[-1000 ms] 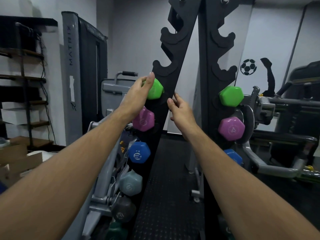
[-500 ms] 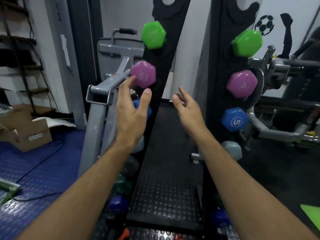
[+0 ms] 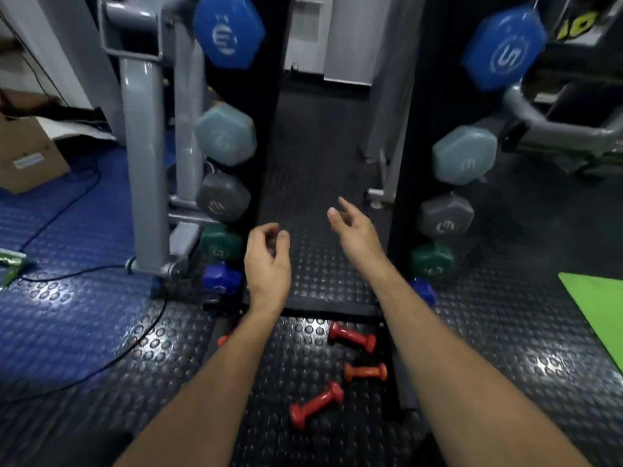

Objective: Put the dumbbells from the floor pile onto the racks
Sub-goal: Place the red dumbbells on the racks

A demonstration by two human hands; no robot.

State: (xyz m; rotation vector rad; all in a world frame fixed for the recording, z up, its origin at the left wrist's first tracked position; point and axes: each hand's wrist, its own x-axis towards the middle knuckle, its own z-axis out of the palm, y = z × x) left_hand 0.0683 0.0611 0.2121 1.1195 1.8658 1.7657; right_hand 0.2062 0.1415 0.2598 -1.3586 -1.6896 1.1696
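Red and orange little dumbbells lie on the black bumpy rubber floor (image 3: 505, 332), close to the person's feet. One red plastic-coated dumbbell (image 3: 316, 405) is nearest, lying slanted. Just past it is a small orange dumbbell (image 3: 365, 371), then another red dumbbell (image 3: 351, 336). A bit of orange peeks out beside the left arm, mostly hidden.

Above them, both bare arms reach forward. The left hand (image 3: 268, 261) has its fingers loosely curled and holds nothing. The right hand (image 3: 355, 227) is loose too, fingers a little spread, holding nothing. Neither hand touches a dumbbell.

Farther on stands the tall black dumbbell rack (image 3: 266, 129), with two sides. Each side carries dumbbells stacked up: dark blue at the bottom, then green, dark grey, pale blue-grey, and a big bright blue hexagon dumbbell (image 3: 229, 30) on top. A grey metal machine frame (image 3: 145, 170) stands to the left, a brown cardboard box (image 3: 28, 156) beyond it.
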